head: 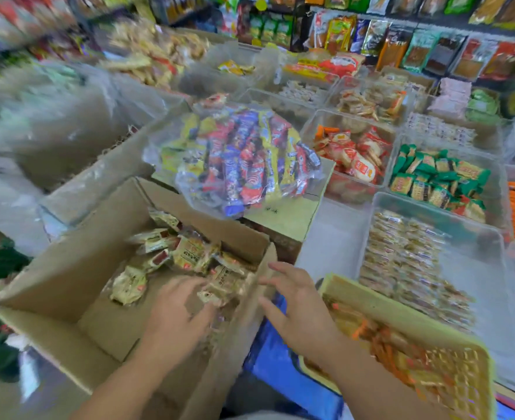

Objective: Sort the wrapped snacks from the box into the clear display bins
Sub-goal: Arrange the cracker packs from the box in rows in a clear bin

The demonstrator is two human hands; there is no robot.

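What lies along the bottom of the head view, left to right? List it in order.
cardboard box → left hand reaching into the box's wrapped snacks → right hand open above the box's right edge → yellow basket of orange-wrapped snacks.

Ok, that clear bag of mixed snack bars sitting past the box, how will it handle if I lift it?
The clear bag looks floppy: thin, crinkled film around many loose bars, so it would probably sag and shift. It bulges full, so likely heavy for one hand. The glossy film may be slippery; supporting it from below seems safer.
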